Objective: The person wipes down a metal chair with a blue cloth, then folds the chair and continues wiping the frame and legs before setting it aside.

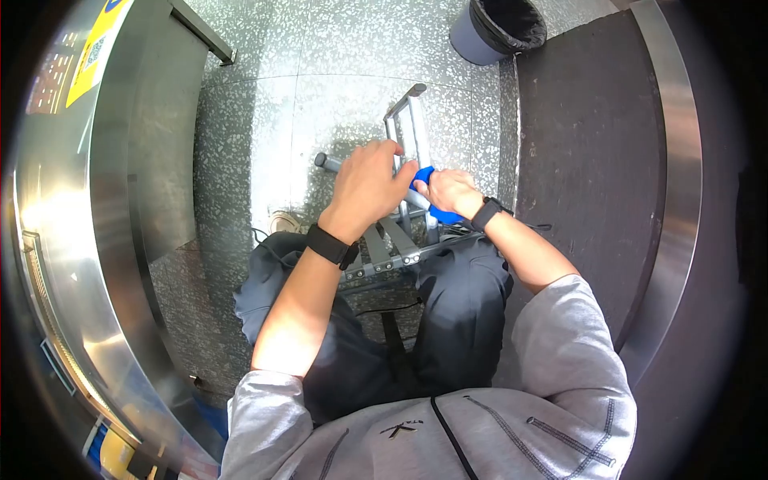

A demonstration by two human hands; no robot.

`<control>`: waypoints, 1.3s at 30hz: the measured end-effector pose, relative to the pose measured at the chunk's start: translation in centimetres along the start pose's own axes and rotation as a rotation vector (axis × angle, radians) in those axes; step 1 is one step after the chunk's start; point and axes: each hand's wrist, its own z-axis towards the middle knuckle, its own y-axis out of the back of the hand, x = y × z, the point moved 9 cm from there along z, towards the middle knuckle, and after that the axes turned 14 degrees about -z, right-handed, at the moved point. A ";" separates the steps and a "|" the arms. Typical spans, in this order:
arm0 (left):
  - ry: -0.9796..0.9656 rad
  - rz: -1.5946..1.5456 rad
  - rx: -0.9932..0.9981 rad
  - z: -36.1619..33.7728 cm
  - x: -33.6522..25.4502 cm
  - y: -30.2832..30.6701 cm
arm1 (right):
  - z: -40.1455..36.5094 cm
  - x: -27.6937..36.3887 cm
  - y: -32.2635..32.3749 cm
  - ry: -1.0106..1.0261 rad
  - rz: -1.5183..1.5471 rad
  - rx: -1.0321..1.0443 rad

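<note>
A grey metal folding frame, like a stool or chair frame with tubes and crossbars, stands tilted between my knees. My left hand lies over its slanting tube, fingers curled and thumb towards the blue cloth. Part of its grip is hidden under the palm. My right hand is closed around a blue cloth, pressed against the tubing. Some of the cloth shows on either side of the fingers. Both wrists wear black bands.
A bin with a black liner stands at the far right on the speckled floor. Steel counter panels rise on the left. A dark board with a metal edge borders the right. A thin black cable lies between my legs.
</note>
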 end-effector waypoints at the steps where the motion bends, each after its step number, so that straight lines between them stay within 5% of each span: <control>1: 0.000 0.017 0.009 0.0 -0.1 -0.1 | -0.4 0.1 -0.1 0.017 0.006 0.032; 8: -0.019 0.017 -0.023 0.4 -0.7 0.7 | 1.7 -0.3 1.2 0.069 0.153 0.101; 12: -0.049 0.014 -0.008 0.6 -0.8 0.0 | 5.6 -2.7 6.9 -0.076 0.291 -0.274; 16: -0.032 0.020 0.004 0.7 -0.6 0.4 | 8.4 -3.4 8.2 -0.061 0.355 -0.322; 22: -0.033 0.016 0.000 0.8 -0.5 0.9 | 2.5 -1.9 0.6 0.242 0.368 -0.005; 28: -0.056 0.025 0.031 0.3 -0.5 0.5 | 0.3 -2.9 -2.7 0.251 0.465 0.067; 32: -0.052 0.071 0.042 0.0 -0.2 1.1 | -2.0 -4.2 -2.4 0.182 0.613 -0.066; 37: -0.021 0.047 0.089 0.0 -0.5 1.0 | -10.8 -17.2 -3.2 -0.390 0.596 -0.478; 39: -0.049 0.038 0.108 -0.1 -0.6 0.6 | -15.3 -19.3 -4.5 -0.496 0.650 -0.380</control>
